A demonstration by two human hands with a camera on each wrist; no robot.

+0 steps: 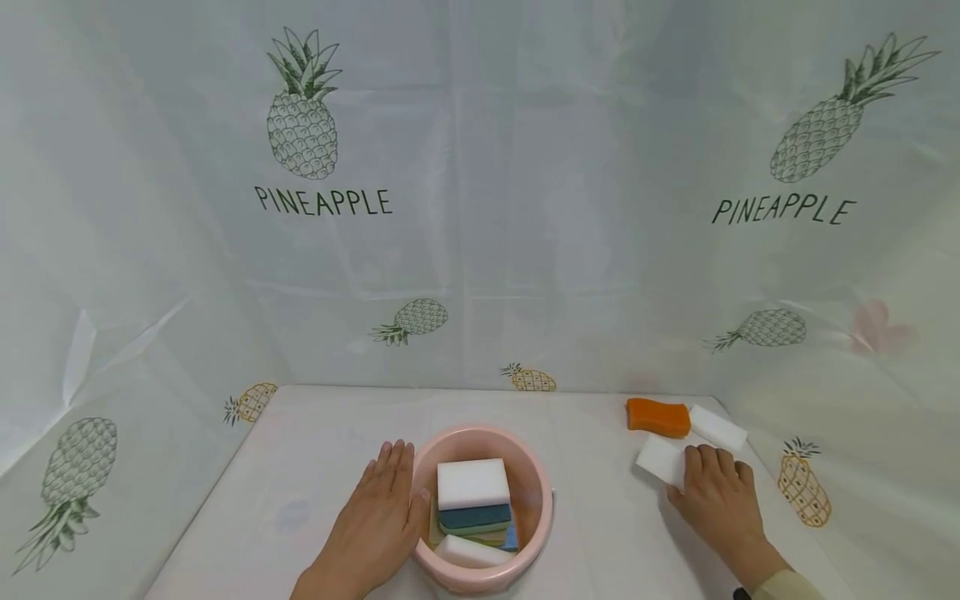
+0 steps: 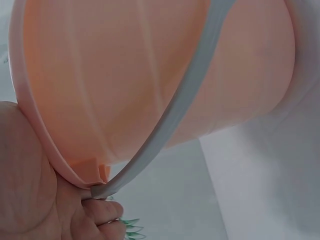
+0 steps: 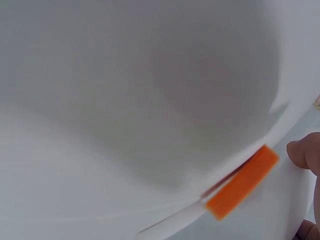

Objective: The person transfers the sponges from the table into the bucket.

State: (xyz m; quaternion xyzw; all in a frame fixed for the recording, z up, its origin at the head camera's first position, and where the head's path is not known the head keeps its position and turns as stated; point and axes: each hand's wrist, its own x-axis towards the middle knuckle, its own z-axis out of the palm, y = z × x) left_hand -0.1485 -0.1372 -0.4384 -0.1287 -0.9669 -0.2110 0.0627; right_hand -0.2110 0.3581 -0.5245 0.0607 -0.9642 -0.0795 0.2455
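Gripping a white block (image 1: 660, 460) in the lower right of the head view, the right hand (image 1: 716, 498) has its fingers curled over the near end, with the thumb along the left side. Whether the block rests on the white tabletop (image 1: 300, 483) or is slightly raised, I cannot tell. Just beyond it, toward the right edge of the tabletop, lie an orange block (image 1: 657, 417) and a second white block (image 1: 717, 427) close beside each other. A pale sleeve (image 1: 787, 587) shows at the bottom right.

At lower centre stands a pink bucket (image 1: 542, 533). The left hand (image 1: 375, 521) lies against its left side, fingers straight and pressed together, thumb at the rim, pinching nothing. The left wrist view shows the palm by the rim at lower left and a grey handle (image 2: 172, 117) slanting across the bucket wall.

Inside the bucket, a topmost white block (image 1: 472, 483) sits on a dark blue piece (image 1: 475, 518) with paler layers beneath; a tilted white block (image 1: 471, 552) leans near the front rim. Behind, a whitish sheet (image 1: 525, 208) printed with pineapples fills the upper frame
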